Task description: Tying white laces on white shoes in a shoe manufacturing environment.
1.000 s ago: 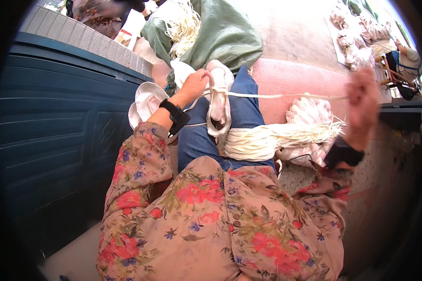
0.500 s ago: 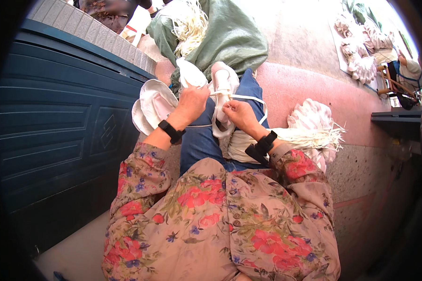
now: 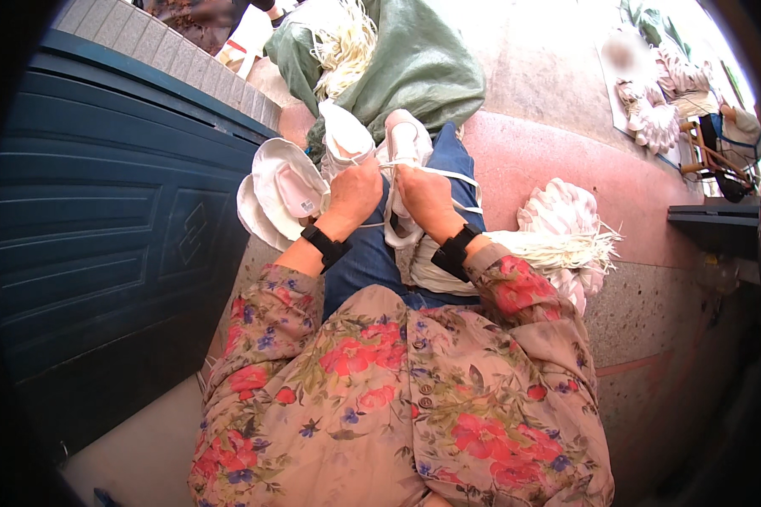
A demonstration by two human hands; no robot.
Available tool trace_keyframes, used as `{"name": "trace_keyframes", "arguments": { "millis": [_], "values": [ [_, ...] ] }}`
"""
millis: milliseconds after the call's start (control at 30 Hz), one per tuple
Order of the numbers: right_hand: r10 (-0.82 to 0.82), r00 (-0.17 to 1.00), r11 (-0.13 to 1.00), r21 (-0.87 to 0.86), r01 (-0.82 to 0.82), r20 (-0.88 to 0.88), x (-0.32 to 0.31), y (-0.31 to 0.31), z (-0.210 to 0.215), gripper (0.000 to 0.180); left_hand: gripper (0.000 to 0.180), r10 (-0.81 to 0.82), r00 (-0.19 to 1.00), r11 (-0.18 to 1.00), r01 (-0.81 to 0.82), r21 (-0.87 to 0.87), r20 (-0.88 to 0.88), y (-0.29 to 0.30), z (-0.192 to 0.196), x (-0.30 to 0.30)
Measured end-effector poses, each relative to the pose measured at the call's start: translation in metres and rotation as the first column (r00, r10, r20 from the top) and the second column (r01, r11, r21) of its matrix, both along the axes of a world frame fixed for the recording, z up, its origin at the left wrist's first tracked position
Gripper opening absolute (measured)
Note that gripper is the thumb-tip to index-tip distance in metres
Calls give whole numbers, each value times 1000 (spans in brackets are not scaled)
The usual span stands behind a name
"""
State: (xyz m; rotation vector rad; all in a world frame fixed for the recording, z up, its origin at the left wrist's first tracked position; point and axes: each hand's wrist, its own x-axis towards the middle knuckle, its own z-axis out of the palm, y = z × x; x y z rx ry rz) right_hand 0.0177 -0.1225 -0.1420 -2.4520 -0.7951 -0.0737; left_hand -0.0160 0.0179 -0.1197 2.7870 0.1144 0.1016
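Note:
On my lap, over blue jeans (image 3: 359, 258), lies a pale shoe upper (image 3: 405, 135), its toe pointing away from me. A flat white shoelace (image 3: 461, 176) runs across it and loops out over my right thigh. My left hand (image 3: 357, 193) is closed at the shoe's left edge, pinching the lace. On the other side my right hand (image 3: 423, 194) is closed on the lace too, over the laced opening; its fingertips are partly hidden. Another white upper (image 3: 343, 131) stands just beyond my left hand, and more white uppers (image 3: 287, 186) sit nested to its left.
A green sack (image 3: 427, 63) with a bundle of cream laces (image 3: 344, 51) lies ahead. By my right thigh are more laces (image 3: 524, 247) and stacked pale uppers (image 3: 562, 211). A dark blue panelled door (image 3: 101, 220) flanks my left. A wooden chair (image 3: 708, 156) stands far right.
My right hand has moved slightly up and left, closer to my left hand. My left hand has shifted a little right and down, and the upper beyond it shows more.

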Motion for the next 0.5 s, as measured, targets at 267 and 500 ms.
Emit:
{"name": "trace_keyframes", "arguments": {
  "millis": [267,500],
  "values": [
    [243,949,933,-316,-172,201,12,10,4,5,15,31,998,996,-26,85,-55,-6,0,-3],
    [377,905,863,-428,-266,198,22,7,2,5,16,16,999,999,-14,44,-30,-10,1,-4]
  ]
}}
